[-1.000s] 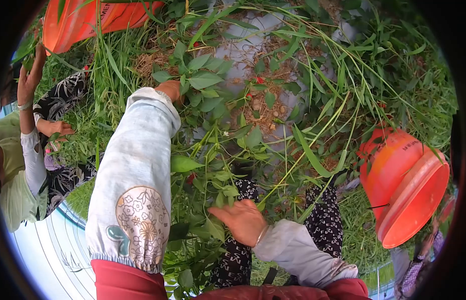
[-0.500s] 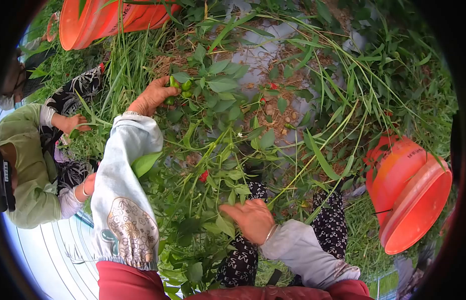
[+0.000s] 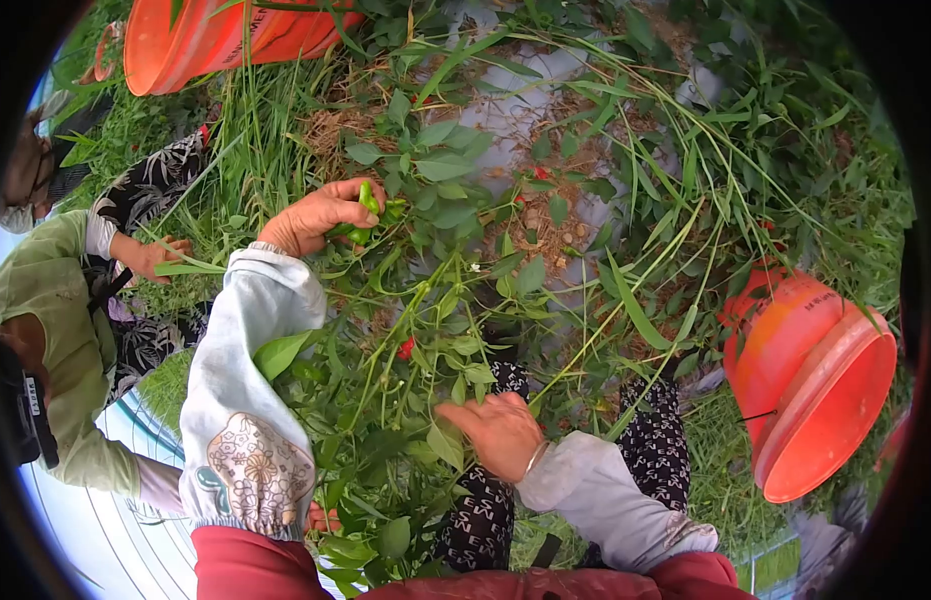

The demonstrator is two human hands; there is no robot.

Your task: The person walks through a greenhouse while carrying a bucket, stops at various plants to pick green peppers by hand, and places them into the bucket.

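My left hand (image 3: 325, 215) is closed around several green peppers (image 3: 365, 215), which poke out past the thumb and fingers. Pepper leaves (image 3: 447, 165) spread just beside them. Lower down, my right hand (image 3: 495, 435) has curled fingers at the leafy branches of a pepper plant (image 3: 425, 300); it seems to grip a stem, though the fingertips are partly hidden by leaves. A red pepper (image 3: 405, 348) hangs among the stems between my two hands. A large leaf (image 3: 280, 353) lies against my left sleeve.
One orange bucket (image 3: 235, 45) lies tilted at the upper left, another orange bucket (image 3: 820, 385) on the right. A co-worker (image 3: 55, 330) crouches at the left, one hand (image 3: 150, 255) in the grass. Long grass blades and plastic ground sheeting (image 3: 585, 225) lie ahead.
My left hand has shifted slightly right and down with the green peppers, which now sit at a different angle. My right hand has barely moved. The co-worker's nearer arm has reached beneath my left sleeve.
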